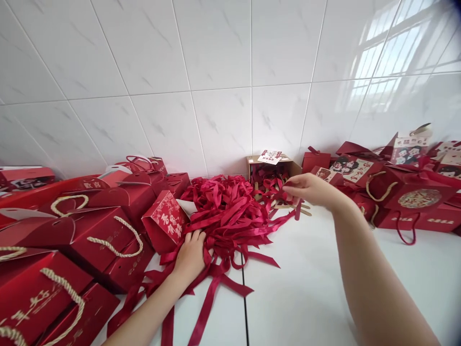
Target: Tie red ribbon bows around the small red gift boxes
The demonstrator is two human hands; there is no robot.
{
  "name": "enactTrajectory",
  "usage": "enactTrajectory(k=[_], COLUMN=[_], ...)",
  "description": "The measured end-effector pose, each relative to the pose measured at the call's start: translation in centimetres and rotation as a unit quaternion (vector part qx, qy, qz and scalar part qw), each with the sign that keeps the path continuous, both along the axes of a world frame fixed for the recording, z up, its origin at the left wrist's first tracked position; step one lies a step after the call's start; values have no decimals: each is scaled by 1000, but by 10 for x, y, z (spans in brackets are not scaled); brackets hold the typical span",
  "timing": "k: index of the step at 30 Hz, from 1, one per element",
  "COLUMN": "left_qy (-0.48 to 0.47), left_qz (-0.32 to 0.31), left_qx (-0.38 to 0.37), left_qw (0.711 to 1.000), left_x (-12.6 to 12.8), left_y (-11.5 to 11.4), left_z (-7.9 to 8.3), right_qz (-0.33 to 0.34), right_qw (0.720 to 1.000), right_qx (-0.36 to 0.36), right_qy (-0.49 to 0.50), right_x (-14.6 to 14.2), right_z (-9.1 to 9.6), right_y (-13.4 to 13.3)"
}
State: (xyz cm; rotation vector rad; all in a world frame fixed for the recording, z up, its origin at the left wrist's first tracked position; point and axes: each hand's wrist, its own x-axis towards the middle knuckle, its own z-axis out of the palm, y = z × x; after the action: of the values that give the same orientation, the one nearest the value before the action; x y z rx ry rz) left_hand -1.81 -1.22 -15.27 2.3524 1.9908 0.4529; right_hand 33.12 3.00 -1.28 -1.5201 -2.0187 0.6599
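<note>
A big tangled heap of shiny red ribbons (230, 211) lies on the white table against the tiled wall. My left hand (190, 254) rests at the heap's near left side, its fingers curled into the ribbon strands. Close beside its fingertips leans a small red box (165, 222) with pale lettering and a white flap. Farther right, my right hand (306, 190) pinches a strip of dark red ribbon (298, 211), whose end hangs below the fingers. Just behind that hand stands an open cardboard box (253, 166) full of red ribbon pieces.
Red gift boxes (108, 226) with cream rope handles crowd the left side. More red gift boxes (419, 197) are stacked at the right. A printed card (271, 156) lies on the cardboard box. Flat wooden sticks (304, 207) protrude near its base. A dark seam (245, 307) divides the tabletop.
</note>
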Motion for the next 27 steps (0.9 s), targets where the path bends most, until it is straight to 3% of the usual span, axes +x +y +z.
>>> enactTrajectory(k=[3, 6, 8, 10, 12, 14, 17, 21, 27], left_qy=[-4, -16, -28, -37, -44, -54, -74, -91, -108], left_qz=[6, -34, -80, -134, -182, -213, -220, -226, -228], left_qx=[8, 2, -8, -23, -38, -49, -55, -57, -54], left_qw=[1000, 999, 996, 990, 981, 974, 971, 968, 966], left_x=[-2, 1, 4, 7, 11, 13, 13, 12, 12], left_y=[0, -2, -5, -9, -14, -17, -20, -20, -20], left_z=[-4, -3, 1, 5, 8, 9, 9, 8, 8], right_qz=[-172, -213, -154, -20, 129, 191, 204, 197, 187], right_qw=[980, 967, 978, 988, 975, 960, 952, 945, 942], right_qx=[86, 123, 129, 139, 168, 183, 179, 164, 132], right_qy=[-48, -65, -63, -61, -72, -94, -139, -205, -246], right_x=[11, -6, -32, -65, -97, -120, -135, -132, -109], right_z=[-6, -15, -21, -30, -42, -55, -70, -79, -60], right_y=[14, 25, 25, 21, 16, 11, 9, 8, 8])
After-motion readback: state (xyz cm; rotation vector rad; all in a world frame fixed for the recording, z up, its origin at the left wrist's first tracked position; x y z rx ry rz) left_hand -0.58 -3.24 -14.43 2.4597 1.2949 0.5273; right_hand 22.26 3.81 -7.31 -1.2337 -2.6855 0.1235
